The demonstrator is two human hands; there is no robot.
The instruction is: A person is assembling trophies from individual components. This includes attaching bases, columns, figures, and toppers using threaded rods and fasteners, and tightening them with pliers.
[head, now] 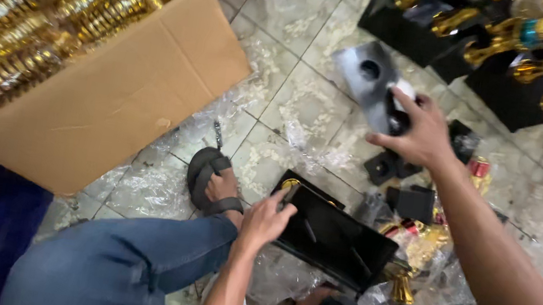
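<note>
Watching the head cam feed right now, and the left hand (267,218) is gripping the near edge of a black rectangular base (334,239), which is lying tilted on the floor between the two knees, so it's sitting just right of that hand and touching it. Right hand (419,131) is reaching further out over the tiles, fingers curled down onto a small black cap (398,123) resting on a grey plate with a hole (367,81). I'm also seeing small black blocks (392,167) lying just below that hand, a cardboard box (115,93) full of gold parts (41,10) sitting off to the left, and crinkled plastic wrap (315,148) lying all over.
</note>
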